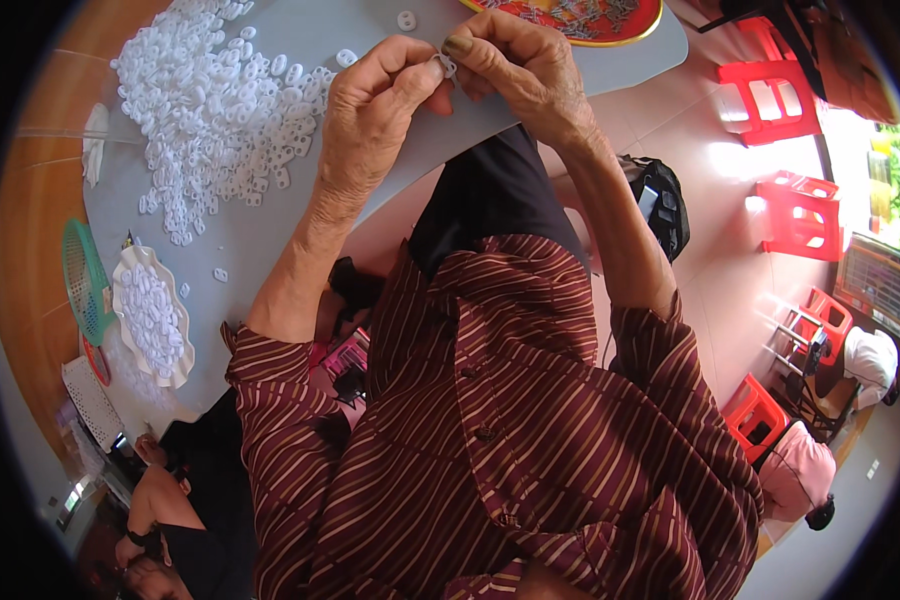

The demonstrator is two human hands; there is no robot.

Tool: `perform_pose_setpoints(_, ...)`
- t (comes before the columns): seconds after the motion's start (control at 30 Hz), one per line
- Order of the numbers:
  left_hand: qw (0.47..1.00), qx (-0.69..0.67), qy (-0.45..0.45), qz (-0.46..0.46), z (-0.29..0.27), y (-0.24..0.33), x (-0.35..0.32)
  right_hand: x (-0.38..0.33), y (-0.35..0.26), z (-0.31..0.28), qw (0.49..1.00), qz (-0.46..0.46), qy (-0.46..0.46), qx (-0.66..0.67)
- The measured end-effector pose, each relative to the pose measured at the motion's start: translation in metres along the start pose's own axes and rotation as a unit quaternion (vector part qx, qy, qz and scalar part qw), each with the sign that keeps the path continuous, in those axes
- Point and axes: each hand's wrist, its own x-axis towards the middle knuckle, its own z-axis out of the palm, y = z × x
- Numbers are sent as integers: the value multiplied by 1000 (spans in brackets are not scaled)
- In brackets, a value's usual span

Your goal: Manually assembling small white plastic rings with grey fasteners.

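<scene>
While the grey table [270, 240] serves as landmark, a white scalloped dish [150, 318] at its near-left edge holds small white plastic pieces, and a red tray [610, 28] at its far edge, cut off by the frame, holds contents too small to identify. Left of the hands spreads a loose heap of white pieces [215, 110]. Above the table's near edge, the left hand [370, 115] and right hand [515, 65] pinch one small white ring-shaped piece [444, 65] between closed fingertips, largely hidden.
</scene>
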Motion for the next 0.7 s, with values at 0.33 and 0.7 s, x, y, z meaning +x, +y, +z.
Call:
perform_pose_setpoints(0.33, 991, 110, 28, 63, 5, 6, -3, -2, 5, 7, 998, -5, 41, -52)
perform_pose_setpoints(0.7, 998, 19, 24, 46, 2, 2, 1, -3, -2, 5, 997, 14, 65, 39)
